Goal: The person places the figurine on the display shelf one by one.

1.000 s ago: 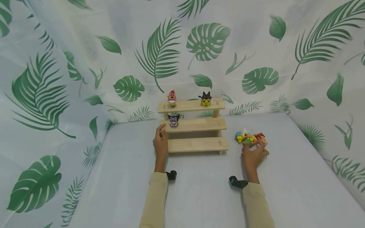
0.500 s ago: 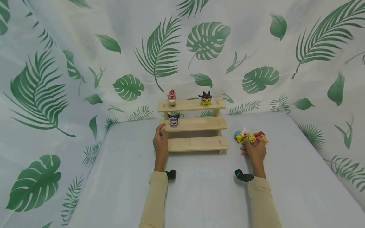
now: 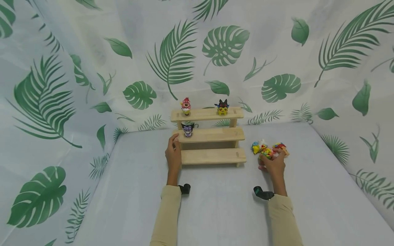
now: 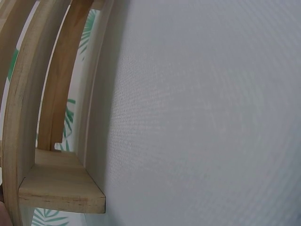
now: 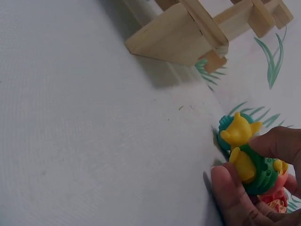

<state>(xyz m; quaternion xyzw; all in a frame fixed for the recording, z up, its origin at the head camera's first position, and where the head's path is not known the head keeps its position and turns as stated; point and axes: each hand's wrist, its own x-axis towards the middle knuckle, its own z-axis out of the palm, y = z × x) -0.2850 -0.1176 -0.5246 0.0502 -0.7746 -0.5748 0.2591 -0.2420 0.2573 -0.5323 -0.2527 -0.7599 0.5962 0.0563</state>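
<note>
In the head view a three-step wooden shelf [image 3: 212, 156] stands on the white table. My left hand [image 3: 173, 155] is at its left side, fingers bent by the middle step; a fingertip shows beside the wood [image 4: 26, 117] in the left wrist view. My right hand [image 3: 275, 165] pinches a green and yellow figurine [image 5: 255, 170] between thumb and fingers, at the near side of the pile. A yellow and teal figurine [image 5: 238, 130] lies just beyond it. A red-topped figurine [image 3: 280, 147] is partly behind my fingers.
On the top step stand a pink figurine [image 3: 186, 106] at left and a black-and-yellow one [image 3: 222, 107] at right. A purple and black figurine [image 3: 187, 130] stands on the middle step at left. Leaf-printed cloth [image 3: 184, 41] hangs behind the table [image 3: 215, 205].
My right hand has closed on a figurine in the pile and shifted it slightly left, apart from the red-topped one. My left hand has stayed at the shelf's side.
</note>
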